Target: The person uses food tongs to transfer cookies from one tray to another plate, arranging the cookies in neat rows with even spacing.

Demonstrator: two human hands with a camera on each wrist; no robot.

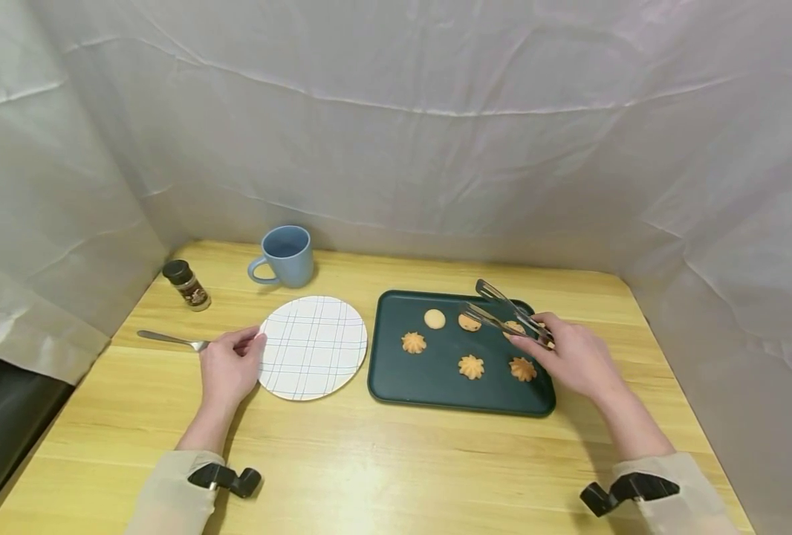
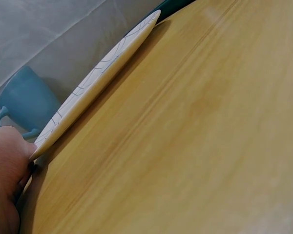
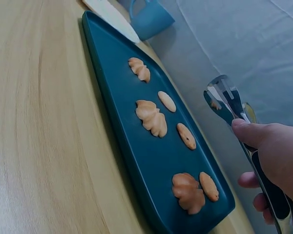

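Six cookies [image 1: 471, 367] on the green tray [image 1: 429, 379], head view. I've got the right hand [image 1: 576, 357] clamped round the tongs [image 1: 520, 319], their tips apart above the back row; too hard a squeeze could crumble a cookie, a skewed bite could drop one. Jar [image 1: 192, 288] has a printed label, too small to read.

Left wrist: left hand [image 2: 7, 178], fingers pinching the rim of the checked plate [image 2: 97, 80]; a tug could slide it on the tabletop [image 2: 195, 136]. Can't be sure from this low angle if that rim is raised. No writing on the mug [image 2: 30, 100].

Right wrist: fingers wrapped on the tongs; two cookies sit close at the near end, so a clumsy dip could knock the neighbour. No brand legible.
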